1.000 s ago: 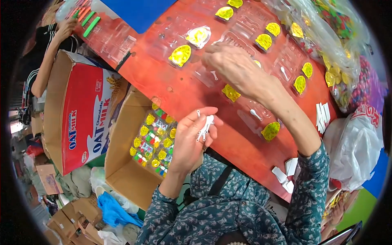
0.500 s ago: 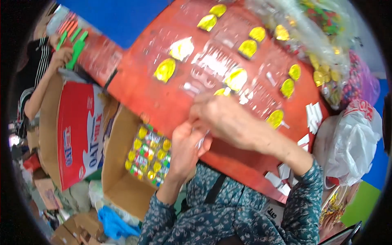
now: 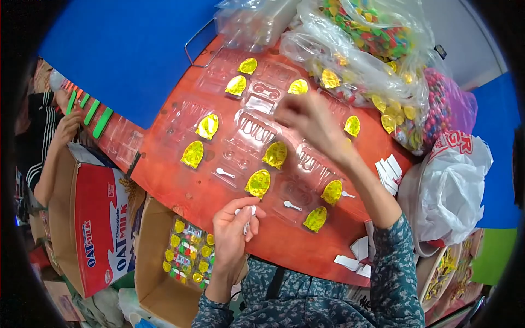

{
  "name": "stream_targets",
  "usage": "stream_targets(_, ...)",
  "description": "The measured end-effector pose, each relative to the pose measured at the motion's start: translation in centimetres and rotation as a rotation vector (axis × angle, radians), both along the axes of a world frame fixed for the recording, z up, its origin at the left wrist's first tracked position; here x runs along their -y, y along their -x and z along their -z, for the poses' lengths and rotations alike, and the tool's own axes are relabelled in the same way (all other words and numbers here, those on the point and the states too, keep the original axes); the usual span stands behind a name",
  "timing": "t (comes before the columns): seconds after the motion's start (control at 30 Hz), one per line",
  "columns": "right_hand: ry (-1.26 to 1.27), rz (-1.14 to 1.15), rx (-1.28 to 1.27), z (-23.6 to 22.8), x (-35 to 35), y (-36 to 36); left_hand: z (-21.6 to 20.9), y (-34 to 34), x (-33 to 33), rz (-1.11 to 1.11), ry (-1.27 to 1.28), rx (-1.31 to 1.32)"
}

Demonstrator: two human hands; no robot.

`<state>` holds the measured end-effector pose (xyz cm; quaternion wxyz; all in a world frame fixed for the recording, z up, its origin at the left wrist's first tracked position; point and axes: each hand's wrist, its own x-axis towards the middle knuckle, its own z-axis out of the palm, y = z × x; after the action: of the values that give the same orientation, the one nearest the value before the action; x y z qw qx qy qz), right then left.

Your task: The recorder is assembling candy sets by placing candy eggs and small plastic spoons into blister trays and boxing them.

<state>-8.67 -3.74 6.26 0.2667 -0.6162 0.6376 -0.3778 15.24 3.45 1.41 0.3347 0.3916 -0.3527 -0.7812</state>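
My left hand [image 3: 232,227] is closed around several small white plastic spoons [image 3: 247,218] at the near edge of the red table [image 3: 180,188]. Reaching over clear moulded plastic trays [image 3: 257,128], my right hand [image 3: 306,120] is smeared by motion, so its fingers and anything in them cannot be made out. Pairs of shiny yellow foil packs [image 3: 257,183] sit in the trays. One loose white spoon [image 3: 225,173] lies in a left-hand tray, another spoon [image 3: 292,205] in a nearer one, and a third spoon [image 3: 348,194] beside a foil pack at the right.
An open carton [image 3: 158,262] of filled packs stands below the table's left edge. Clear bags of colourful pieces [image 3: 372,33] and a white bag [image 3: 454,191] line the right. White card strips [image 3: 388,172] lie nearby. At far left, another person's hand [image 3: 68,127] is near green strips.
My right hand has left my left hand and moved out over the farther trays. My left hand stays near the table edge, its white spoons now visible. The whole view has shifted.
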Motion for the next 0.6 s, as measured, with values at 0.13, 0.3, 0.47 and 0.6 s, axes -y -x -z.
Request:
stream_targets(0.13, 0.028, 0.307, -0.006, 2.3, 3.4, 4.8, 0.4, 0.7, 0.3, 0.013, -0.072, -0.103)
stream_targets(0.3, -0.029, 0.344, -0.119, 3.6, 4.9, 1.8, 0.6, -0.5, 0.1, -0.059, -0.131, -0.15)
stream_targets(0.47, 0.022, 0.338, -0.325, 4.8, 5.5, -0.6, 0.1, -0.8, 0.0, -0.099, -0.201, -0.226)
stream_targets(0.6, 0.127, 0.214, -0.552, 5.8, 3.6, 2.4, 1.3, 0.3, 1.1, -0.037, -0.151, -0.198)
